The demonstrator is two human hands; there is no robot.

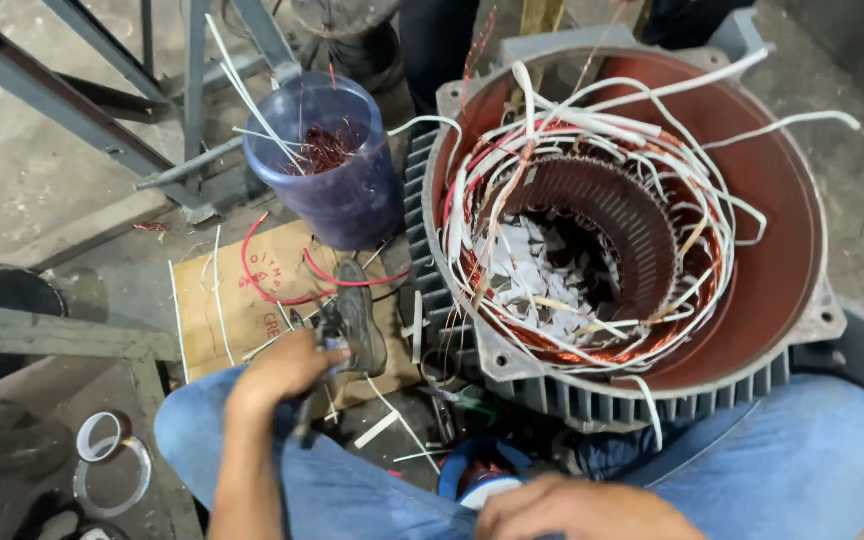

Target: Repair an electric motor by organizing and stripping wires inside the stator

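The person sat with a big motor stator (642, 220) propped against their knees, open end facing up toward the camera and tipped a little toward them. Its bore axis ran roughly from the floor up toward the head, leaning slightly away. Copper windings (592, 345) and loose white sleeved leads (652, 130) spilled out in every direction, some over the rim.

Left hand (287, 370) was clenched around a dark hand tool (337, 335), probably pliers or cutters, though blur hid the detail. Its head lay just above the hand and the handle ran down past the fist, so its long axis went lower-left to upper-right, pointing toward the stator's finned side. It was held over a cardboard sheet (222, 300) on the floor, just beside the fins.

Right hand (577, 510) sat at the bottom edge, resting on or over a blue and white roll (477, 480) between the knees. I couldn't tell if it gripped the roll or only touched it.

Risks, as a judgement: the stator looked braced only by the legs, so a hard tug on a lead might rock it. The tool tip close to the coils could nick enamel wire or slice a sleeve. Loose leads could snag the tool or the wrist. Cut copper ends looked sharp for bare skin.

A blue bucket (337, 160) of scrap wire stood behind the cardboard, and tape rings (112, 460) lay at lower left.
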